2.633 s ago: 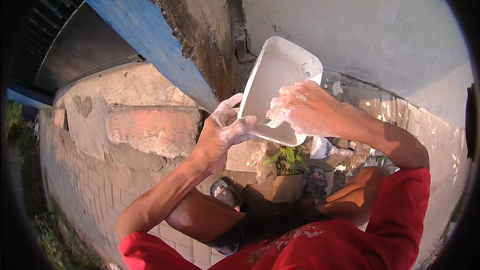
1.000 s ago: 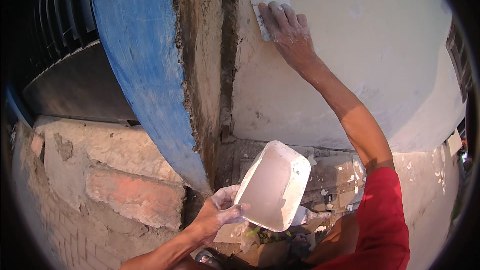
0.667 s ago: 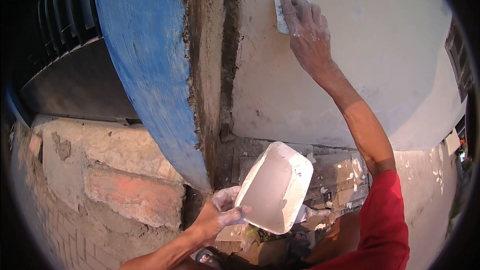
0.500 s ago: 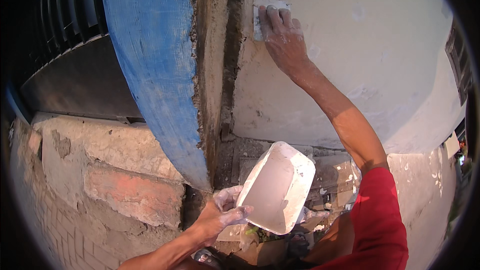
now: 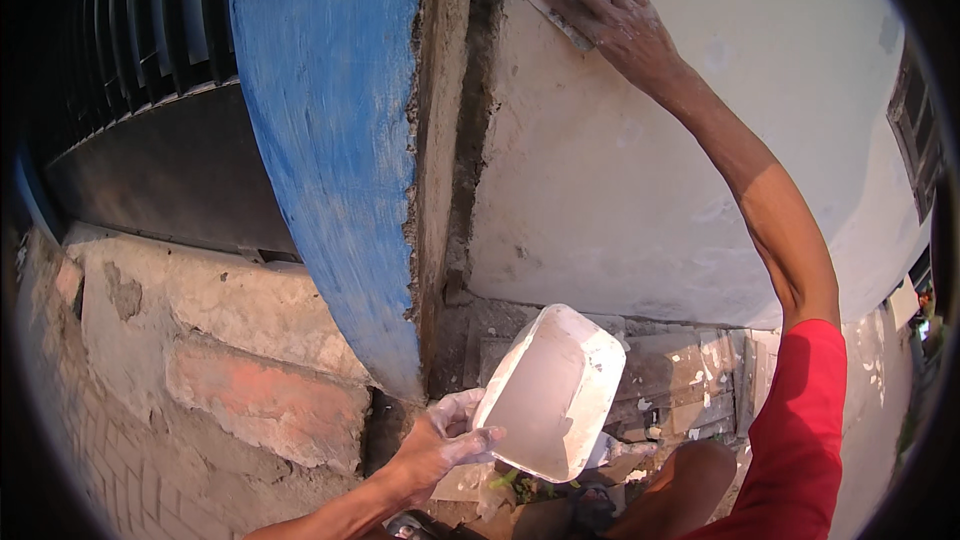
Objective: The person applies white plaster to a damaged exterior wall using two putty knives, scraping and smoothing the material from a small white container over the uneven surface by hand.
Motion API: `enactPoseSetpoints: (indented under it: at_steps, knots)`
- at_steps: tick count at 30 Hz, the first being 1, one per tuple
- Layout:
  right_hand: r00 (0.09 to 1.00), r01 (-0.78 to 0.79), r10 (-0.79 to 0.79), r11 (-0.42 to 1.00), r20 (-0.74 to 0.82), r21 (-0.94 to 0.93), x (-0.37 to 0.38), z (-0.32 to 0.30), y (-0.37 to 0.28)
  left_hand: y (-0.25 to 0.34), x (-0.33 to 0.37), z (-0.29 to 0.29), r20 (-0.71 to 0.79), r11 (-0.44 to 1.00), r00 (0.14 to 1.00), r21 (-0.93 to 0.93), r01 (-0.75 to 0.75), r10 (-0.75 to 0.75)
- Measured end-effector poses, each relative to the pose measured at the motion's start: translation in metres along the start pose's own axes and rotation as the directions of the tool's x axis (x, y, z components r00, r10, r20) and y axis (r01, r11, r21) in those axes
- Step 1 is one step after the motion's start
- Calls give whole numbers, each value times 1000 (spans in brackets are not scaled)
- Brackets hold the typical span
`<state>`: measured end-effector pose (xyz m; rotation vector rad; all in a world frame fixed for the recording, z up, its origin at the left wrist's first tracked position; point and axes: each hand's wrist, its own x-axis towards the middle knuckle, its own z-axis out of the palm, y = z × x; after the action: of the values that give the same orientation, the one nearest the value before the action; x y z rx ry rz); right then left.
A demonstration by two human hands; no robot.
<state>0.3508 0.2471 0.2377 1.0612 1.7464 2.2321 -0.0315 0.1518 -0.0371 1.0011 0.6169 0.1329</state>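
Note:
My right hand [image 5: 625,30] is closed on a thin flat scraper [image 5: 562,18], pressed to the upper left part of the pale wall [image 5: 680,180]. Whitish paste lies on the wall just above the scraper. Low in the middle, my left hand [image 5: 448,440] grips the near left rim of a white rectangular tub [image 5: 590,410], thumb over the edge. The tub is tilted and holds smooth off-white paste [image 5: 538,385]. Both hands are smeared with white.
Left of the wall stands a blue-painted pillar [image 5: 330,120] with a rough broken edge. A dark metal gate [image 5: 170,170] is beyond it. Below lie a concrete ledge with a reddish patch [image 5: 265,395] and tiles with white splatters [image 5: 670,380]. My bent knee [image 5: 700,470] is near the tub.
My right hand has moved the scraper up and a little right along the wall, and the scraper has turned to a slant. The left hand still holds the tub, nearly unmoved.

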Motion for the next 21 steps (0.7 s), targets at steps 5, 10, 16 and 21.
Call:
enactPoseSetpoints:
  at_steps: [5,10,16,21]
  knots:
    - [964,-97,56,984,261,147,-57,-43,-17,0,-1,-1,-50,1000,999,-10,7,-7]
    - [964,-259,248,957,94,129,3,-29,-9,0,0,1,-26,999,999,-2,48,-48]
    - [936,-350,336,923,106,163,34,-8,-48,1,-5,6,-51,1000,999,-23,-1,0]
    - [961,-252,210,933,179,256,-4,-28,-110,3,-14,5,-68,999,998,-38,-4,2]
